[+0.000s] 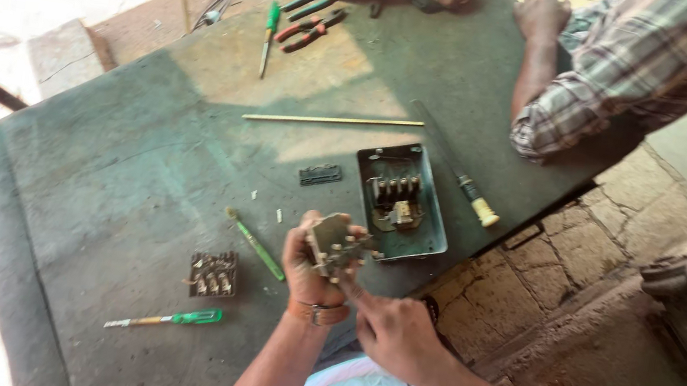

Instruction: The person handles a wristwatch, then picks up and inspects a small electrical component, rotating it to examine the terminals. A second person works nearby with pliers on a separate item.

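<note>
My left hand grips a small switch part above the table; my right hand holds nothing, one finger touching it. Open box just beyond, still holding contacts. Another block lies removed, screwdriver near it. Reassembly outstanding.

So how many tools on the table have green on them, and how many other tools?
Green-handled screwdrivers: 3, one by the pliers, one near the left hand, one at the near edge
Yellow-handled screwdrivers: 1
Red-handled pliers: 1
Total: 5
</note>
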Motion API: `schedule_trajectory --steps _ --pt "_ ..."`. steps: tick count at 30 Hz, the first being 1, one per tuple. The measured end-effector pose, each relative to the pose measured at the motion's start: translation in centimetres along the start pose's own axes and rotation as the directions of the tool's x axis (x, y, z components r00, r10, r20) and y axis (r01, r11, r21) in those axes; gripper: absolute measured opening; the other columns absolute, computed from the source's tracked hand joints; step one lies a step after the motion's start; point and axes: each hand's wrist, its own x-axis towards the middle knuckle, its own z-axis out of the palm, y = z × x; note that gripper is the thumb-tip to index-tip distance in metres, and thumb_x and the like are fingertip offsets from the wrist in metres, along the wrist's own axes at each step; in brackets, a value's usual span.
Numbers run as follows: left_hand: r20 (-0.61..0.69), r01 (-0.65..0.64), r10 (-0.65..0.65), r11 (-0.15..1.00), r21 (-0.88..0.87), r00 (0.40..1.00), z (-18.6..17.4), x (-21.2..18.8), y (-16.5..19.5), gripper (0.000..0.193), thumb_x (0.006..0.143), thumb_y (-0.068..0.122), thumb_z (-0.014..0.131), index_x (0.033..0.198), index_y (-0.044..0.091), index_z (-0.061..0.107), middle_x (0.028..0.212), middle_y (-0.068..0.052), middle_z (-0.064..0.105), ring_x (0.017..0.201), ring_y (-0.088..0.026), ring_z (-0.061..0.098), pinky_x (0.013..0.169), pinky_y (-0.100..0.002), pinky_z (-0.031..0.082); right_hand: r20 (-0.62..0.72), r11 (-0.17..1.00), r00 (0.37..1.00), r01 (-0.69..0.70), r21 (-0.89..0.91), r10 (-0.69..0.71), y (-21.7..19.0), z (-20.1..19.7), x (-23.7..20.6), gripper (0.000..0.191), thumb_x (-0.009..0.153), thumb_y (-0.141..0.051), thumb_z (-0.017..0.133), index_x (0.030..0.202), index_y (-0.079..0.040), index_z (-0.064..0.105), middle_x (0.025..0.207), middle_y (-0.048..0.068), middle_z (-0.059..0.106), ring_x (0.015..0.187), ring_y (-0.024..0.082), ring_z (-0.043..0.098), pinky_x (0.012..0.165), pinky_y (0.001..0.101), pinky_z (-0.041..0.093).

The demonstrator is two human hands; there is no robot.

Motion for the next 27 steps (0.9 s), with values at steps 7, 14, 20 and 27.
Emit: schedule_trajectory --steps 7,14,20,27 --pt "0.007 0.026 -0.026 0.999 -0.034 1.0 1.9 -0.4 -0.2 0.018 0.095 0.03 0.058 0.098 0.014 0.052 0.107 -0.018 0.069 0.095 -0.037 0.07 0.083 -0.053 0.06 -0.007 0.996 1.0 -0.019 -0.084 0.019 -0.2 -0.1 0.3 0.064 0.079 -0.008 0.071 0.14 -0.008 0.054 0.071 0.013 0.07 0.061 0.035 0.071 0.057 0.0497 0.056" --pt "0.049 0.052 -0.053 0.998 0.033 0.997 2.8 -0.6 -0.1 0.017 0.099 0.028 0.058 0.095 0.014 0.05 0.105 -0.021 0.071 0.096 -0.036 0.071 0.088 -0.052 0.06 -0.061 0.998 0.998 0.019 -0.058 -0.022 0.4 -0.1 0.0 0.04 0.077 -0.01 0.071 0.115 -0.006 0.059 0.075 0.014 0.07 0.062 0.036 0.071 0.053 0.0502 0.055" --pt "-0.024 0.124 -0.124 0.992 0.013 0.992 2.9 -1.1 0.0 0.015 0.098 0.027 0.057 0.095 0.014 0.05 0.104 -0.019 0.071 0.092 -0.034 0.072 0.082 -0.047 0.065 -0.094 0.991 0.996 -0.007 -0.131 -0.005 0.1 0.1 -0.5 0.025 0.086 -0.013 0.071 0.104 -0.015 0.053 0.078 0.01 0.07 0.068 0.032 0.071 0.06 0.0482 0.055" --pt "0.01 0.036 -0.036 0.999 0.026 0.999 3.0 -1.4 0.6 0.018 0.097 0.03 0.058 0.095 0.013 0.052 0.103 -0.018 0.071 0.093 -0.038 0.072 0.074 -0.048 0.061 -0.024 0.996 1.0 -0.007 -0.094 0.004 -0.6 0.3 -0.7 0.057 0.079 -0.008 0.071 0.134 -0.013 0.054 0.073 0.012 0.069 0.062 0.033 0.07 0.056 0.0485 0.056"
